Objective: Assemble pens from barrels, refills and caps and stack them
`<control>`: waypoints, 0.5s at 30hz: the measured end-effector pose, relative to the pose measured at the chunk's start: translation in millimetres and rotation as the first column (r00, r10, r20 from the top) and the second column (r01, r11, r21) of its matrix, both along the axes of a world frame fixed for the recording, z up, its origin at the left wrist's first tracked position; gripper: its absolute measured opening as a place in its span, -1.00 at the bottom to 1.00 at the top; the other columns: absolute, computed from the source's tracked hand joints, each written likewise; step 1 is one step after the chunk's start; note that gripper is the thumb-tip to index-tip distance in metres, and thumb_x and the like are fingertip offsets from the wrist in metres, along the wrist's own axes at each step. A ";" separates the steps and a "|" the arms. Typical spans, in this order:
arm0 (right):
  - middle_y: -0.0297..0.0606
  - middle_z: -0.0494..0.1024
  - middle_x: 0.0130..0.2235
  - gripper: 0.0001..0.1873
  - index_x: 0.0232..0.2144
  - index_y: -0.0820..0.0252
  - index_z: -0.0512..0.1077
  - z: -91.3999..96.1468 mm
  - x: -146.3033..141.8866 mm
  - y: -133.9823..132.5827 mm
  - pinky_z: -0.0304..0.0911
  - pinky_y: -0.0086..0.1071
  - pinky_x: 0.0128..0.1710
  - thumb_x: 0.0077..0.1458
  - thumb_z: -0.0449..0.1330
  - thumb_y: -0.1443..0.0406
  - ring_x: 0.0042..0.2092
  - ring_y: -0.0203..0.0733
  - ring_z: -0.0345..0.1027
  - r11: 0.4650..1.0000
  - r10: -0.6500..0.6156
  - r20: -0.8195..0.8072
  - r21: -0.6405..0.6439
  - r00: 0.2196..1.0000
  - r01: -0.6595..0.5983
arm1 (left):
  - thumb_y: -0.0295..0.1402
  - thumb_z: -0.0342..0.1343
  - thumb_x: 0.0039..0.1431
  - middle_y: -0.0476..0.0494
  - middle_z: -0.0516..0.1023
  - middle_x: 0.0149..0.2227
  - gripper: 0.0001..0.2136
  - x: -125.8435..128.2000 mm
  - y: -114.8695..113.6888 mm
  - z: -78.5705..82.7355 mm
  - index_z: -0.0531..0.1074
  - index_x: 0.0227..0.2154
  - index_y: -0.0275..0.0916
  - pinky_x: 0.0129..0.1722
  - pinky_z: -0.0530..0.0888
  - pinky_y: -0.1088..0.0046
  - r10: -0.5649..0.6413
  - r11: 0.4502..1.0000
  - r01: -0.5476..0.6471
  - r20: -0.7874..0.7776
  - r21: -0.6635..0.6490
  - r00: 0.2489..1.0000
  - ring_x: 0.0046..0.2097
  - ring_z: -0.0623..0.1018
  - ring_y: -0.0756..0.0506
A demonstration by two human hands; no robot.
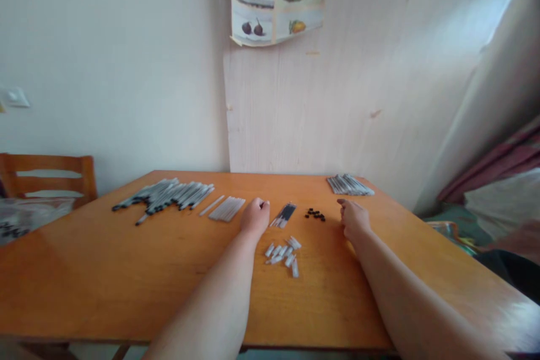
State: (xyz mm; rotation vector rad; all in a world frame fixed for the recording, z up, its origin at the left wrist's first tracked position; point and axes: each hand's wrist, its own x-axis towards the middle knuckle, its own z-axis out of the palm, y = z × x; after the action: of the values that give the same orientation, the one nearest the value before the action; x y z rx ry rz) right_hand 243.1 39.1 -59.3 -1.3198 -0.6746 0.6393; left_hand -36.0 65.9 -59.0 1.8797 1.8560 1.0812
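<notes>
My left hand (255,218) rests on the table as a loose fist, with no object showing in it. To its left lies a row of whitish pen barrels (228,209), with a single barrel (211,205) apart from them. On its right is a flat bundle of dark pen refills (284,215) with pale ends. My right hand (355,218) lies farther right, index finger stretched out and the others partly curled; nothing shows in it. Small black plugs (315,214) sit to its left. Between my forearms are several small clear-white pen caps (283,252).
A spread pile of pens with black ends (164,196) lies at the table's back left. Another stack of slim pens (350,185) is at the back right corner. The wooden table (105,281) meets the wall behind. A wooden chair (48,174) stands left.
</notes>
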 end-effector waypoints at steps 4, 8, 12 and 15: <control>-0.50 0.13 -0.69 -0.70 -0.35 0.27 0.46 3.7 -3.7 -0.5 -0.22 -0.50 -0.72 -0.22 0.11 0.29 -0.68 -0.40 -0.08 0.998 0.068 -0.027 0.005 0.997 -0.068 | -0.18 -0.08 0.24 -0.18 0.57 -0.31 -0.72 -1.2 1.0 -3.2 0.45 -0.36 -0.22 -0.40 0.23 0.47 -0.001 1.000 0.001 0.004 0.002 1.000 -0.32 0.48 -0.06; -0.48 0.18 -0.68 -0.69 -0.35 0.29 0.48 4.8 -5.1 3.1 -0.20 -0.50 -0.72 -0.22 0.13 0.28 -0.67 -0.41 -0.05 0.995 0.083 0.014 0.056 0.996 -0.084 | -0.18 -0.05 0.23 -0.15 0.57 -0.35 -0.73 -0.8 -1.3 -2.6 0.44 -0.39 -0.22 -0.42 0.23 0.47 0.000 1.000 0.000 0.006 -0.008 1.000 -0.35 0.47 -0.05; -0.47 0.20 -0.68 -0.70 -0.36 0.29 0.49 6.1 -9.3 2.2 -0.21 -0.51 -0.72 -0.22 0.11 0.30 -0.67 -0.42 -0.04 0.991 0.107 0.050 0.072 0.993 -0.110 | -0.18 -0.02 0.21 -0.13 0.56 -0.40 -0.74 0.5 -4.8 1.9 0.42 -0.45 -0.22 -0.42 0.23 0.47 -0.003 1.000 0.003 0.008 -0.020 1.000 -0.36 0.47 -0.05; -0.47 0.18 -0.69 -0.71 -0.37 0.27 0.49 7.8 -11.8 0.3 -0.21 -0.51 -0.72 -0.22 0.10 0.31 -0.67 -0.40 -0.05 0.991 0.113 0.063 0.061 0.992 -0.117 | -0.20 -0.01 0.21 -0.11 0.57 -0.40 -0.76 1.5 -7.8 5.9 0.42 -0.45 -0.22 -0.40 0.24 0.47 -0.001 1.000 0.001 0.006 -0.022 1.000 -0.35 0.48 -0.05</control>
State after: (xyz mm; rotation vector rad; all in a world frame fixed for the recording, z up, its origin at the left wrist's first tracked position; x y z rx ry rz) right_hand 231.4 39.3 -51.4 -1.2504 -0.8182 0.6682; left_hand -34.4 58.1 -53.2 1.8633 1.8566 1.0605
